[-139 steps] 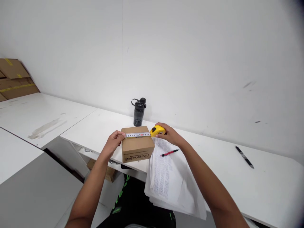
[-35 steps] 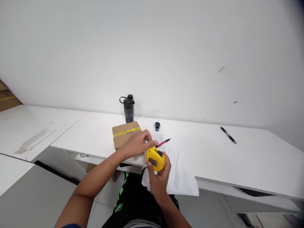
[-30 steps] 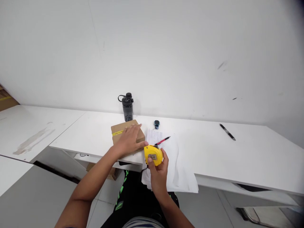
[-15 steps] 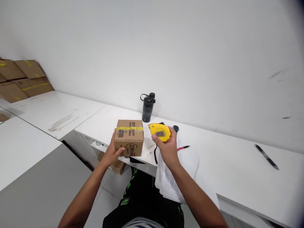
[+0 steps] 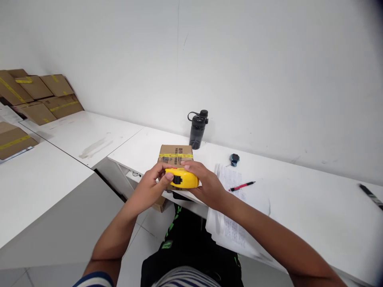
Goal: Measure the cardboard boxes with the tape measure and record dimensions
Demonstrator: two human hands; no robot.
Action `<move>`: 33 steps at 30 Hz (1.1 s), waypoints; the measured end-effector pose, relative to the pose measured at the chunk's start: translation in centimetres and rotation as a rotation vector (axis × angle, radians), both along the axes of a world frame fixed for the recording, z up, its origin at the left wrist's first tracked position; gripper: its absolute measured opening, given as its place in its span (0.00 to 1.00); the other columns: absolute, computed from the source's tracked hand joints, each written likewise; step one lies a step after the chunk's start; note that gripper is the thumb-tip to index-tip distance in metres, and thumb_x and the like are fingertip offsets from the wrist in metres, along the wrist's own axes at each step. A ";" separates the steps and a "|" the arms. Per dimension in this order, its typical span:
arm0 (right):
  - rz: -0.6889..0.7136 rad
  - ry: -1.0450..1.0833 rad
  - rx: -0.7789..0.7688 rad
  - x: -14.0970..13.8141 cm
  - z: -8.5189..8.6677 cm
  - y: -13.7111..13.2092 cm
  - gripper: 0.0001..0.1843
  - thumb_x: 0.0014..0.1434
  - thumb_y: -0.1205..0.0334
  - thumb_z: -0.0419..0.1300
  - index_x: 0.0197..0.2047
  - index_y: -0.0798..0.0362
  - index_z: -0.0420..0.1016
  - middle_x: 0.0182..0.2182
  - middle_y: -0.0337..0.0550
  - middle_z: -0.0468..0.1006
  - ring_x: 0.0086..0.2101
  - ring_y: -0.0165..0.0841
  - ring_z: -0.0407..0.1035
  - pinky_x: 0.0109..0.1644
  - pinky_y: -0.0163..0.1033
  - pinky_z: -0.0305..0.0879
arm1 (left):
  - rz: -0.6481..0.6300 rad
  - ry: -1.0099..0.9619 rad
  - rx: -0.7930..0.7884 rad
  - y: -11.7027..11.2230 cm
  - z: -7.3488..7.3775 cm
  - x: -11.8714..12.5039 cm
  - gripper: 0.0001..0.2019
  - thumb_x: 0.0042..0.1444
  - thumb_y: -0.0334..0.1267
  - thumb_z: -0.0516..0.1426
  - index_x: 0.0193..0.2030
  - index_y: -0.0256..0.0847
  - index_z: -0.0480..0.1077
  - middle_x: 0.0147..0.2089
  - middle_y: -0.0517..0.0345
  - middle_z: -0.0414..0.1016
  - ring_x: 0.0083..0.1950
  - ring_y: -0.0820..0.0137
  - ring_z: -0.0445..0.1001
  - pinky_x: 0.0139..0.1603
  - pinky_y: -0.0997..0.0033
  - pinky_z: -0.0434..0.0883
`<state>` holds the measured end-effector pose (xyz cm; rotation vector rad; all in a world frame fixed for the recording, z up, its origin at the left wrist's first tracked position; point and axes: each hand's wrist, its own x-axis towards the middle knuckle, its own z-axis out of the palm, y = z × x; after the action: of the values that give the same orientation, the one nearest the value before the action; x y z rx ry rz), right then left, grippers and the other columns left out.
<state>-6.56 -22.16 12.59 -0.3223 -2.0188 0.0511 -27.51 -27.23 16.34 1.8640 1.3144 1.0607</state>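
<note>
A yellow tape measure [image 5: 187, 178] with a black slide button is held between both hands, in front of a small cardboard box [image 5: 176, 150]. My right hand [image 5: 211, 185] grips its right end, fingers over the top. My left hand [image 5: 152, 185] pinches the left end, its thumb near the black button. Yellow tape with print runs across the top of the box, which rests at the table's front edge. The lower front of the box is mostly hidden by the tape measure and my hands.
Behind the box stands a dark water bottle [image 5: 198, 129]. To the right lie a blue-and-black watch [image 5: 235, 159], a red pen [image 5: 242, 186] on paper sheets [image 5: 224, 227], and a black marker [image 5: 371, 195]. Taped cartons [image 5: 61, 105] are stacked at the far left.
My left hand has let go of the box and taken hold of the tape measure. My right hand has brought the tape measure left and turned it, before the box. The view has shifted.
</note>
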 end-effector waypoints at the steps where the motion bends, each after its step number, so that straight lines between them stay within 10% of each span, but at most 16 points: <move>1: -0.022 -0.017 0.009 0.1 -0.1 0.0 0.30 0.63 0.66 0.61 0.65 0.46 0.55 0.52 0.53 0.76 0.53 0.40 0.72 0.51 0.49 0.75 | 0.004 -0.013 -0.046 0.1 0.1 -0.1 0.21 0.62 0.58 0.52 0.46 0.43 0.70 0.40 0.55 0.74 0.40 0.67 0.72 0.41 0.68 0.69; 10: -0.140 -0.132 -0.293 3.3 -0.5 4.4 0.24 0.63 0.61 0.60 0.61 0.43 0.65 0.51 0.46 0.77 0.49 0.41 0.74 0.49 0.48 0.75 | 0.171 -0.100 -0.134 4.5 0.4 -3.3 0.19 0.54 0.55 0.61 0.27 0.41 0.65 0.25 0.63 0.65 0.26 0.74 0.61 0.28 0.74 0.58; 17: -0.336 -0.301 -0.715 8.9 0.5 7.7 0.35 0.61 0.54 0.61 0.69 0.38 0.57 0.64 0.42 0.68 0.60 0.45 0.65 0.60 0.53 0.66 | 0.327 -0.405 -0.261 11.0 -3.0 -8.6 0.23 0.46 0.57 0.64 0.24 0.39 0.63 0.22 0.65 0.62 0.25 0.75 0.61 0.32 0.71 0.63; 27: -0.376 -0.485 -0.685 6.7 2.1 7.5 0.36 0.62 0.55 0.58 0.71 0.35 0.50 0.65 0.41 0.66 0.58 0.45 0.67 0.55 0.51 0.69 | 0.174 0.049 -0.210 11.2 -3.4 -4.7 0.20 0.51 0.56 0.60 0.28 0.42 0.62 0.27 0.62 0.67 0.29 0.70 0.67 0.32 0.71 0.62; 33: -0.537 -0.516 -0.476 6.3 1.5 6.9 0.33 0.65 0.56 0.55 0.70 0.42 0.51 0.57 0.46 0.74 0.47 0.42 0.74 0.41 0.43 0.70 | 0.353 0.521 -0.172 10.1 -2.0 -4.0 0.26 0.60 0.63 0.46 0.29 0.43 0.69 0.34 0.51 0.78 0.36 0.58 0.74 0.34 0.65 0.62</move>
<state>-0.24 -15.25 14.08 -1.2785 -2.3373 0.1218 -31.53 -17.09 14.32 1.8866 2.0223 0.6046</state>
